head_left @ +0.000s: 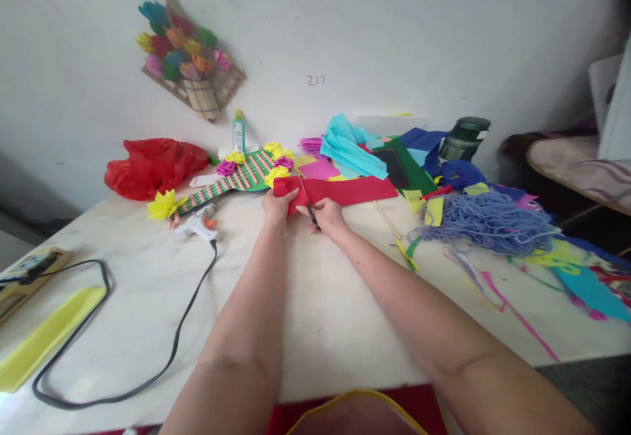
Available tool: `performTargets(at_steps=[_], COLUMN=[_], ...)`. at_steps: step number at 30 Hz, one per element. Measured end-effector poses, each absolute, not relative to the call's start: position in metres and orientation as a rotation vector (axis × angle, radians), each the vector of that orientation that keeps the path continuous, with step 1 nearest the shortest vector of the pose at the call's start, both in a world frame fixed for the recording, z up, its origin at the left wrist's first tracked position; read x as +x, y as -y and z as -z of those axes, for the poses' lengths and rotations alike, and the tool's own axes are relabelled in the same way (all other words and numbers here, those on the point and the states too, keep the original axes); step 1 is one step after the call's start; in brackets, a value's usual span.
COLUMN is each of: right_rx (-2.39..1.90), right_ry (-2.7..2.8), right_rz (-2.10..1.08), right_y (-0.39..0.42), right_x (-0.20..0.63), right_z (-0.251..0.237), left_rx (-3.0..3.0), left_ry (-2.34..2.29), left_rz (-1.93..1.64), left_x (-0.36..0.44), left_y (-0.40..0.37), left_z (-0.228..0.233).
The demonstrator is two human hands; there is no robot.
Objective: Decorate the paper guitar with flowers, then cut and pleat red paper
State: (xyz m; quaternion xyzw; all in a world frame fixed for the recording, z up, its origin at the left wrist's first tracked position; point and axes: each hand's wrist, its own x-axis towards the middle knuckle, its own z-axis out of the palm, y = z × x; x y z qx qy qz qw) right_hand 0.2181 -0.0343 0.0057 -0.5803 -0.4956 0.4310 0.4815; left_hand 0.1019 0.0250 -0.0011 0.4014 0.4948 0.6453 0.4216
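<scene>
Both hands are at a long red strip (355, 190), which looks like crepe paper or felt, above the middle of the table. My left hand (279, 205) is closed on its left end, where the strip is folded over. My right hand (326, 217) grips scissors (312, 215) with dark handles, their blades lying across the red strip. Just beyond my left hand lies a green guitar-shaped craft (241, 175) with pink strips and yellow and purple paper flowers. A white glue gun (197, 227) rests left of my left forearm.
The glue gun's black cord (180, 330) loops over the table's left side to a power strip (32, 277). A red plastic bag (152, 165) and a glue bottle (238, 134) stand at the back. Blue yarn (493, 221), coloured paper scraps and a dark jar (463, 138) crowd the right.
</scene>
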Motion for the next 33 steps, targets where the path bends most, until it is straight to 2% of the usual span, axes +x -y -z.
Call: performTargets(at_steps=[4, 8, 20, 33], right_rx=[-1.483, -1.465, -1.254, -1.200], right_ry=[1.222, 1.331, 1.225, 1.162], right_rz=[-0.867, -0.834, -1.286, -1.406], right_y=[0.035, 0.035, 0.034, 0.029], right_x=[0.217, 0.219, 0.234, 0.245], right_z=[-0.003, -0.001, -0.017, -0.016], left_rx=[0.991, 0.981, 1.068, 1.185], left_ry=[-1.228, -1.215, -1.266, -1.380], left_rz=[-1.618, -1.612, -1.580, -1.545], left_x=[0.102, 0.102, 0.102, 0.109], left_y=[-0.025, -0.024, -0.026, -0.024], left_z=[0.000, -0.001, 0.002, -0.001])
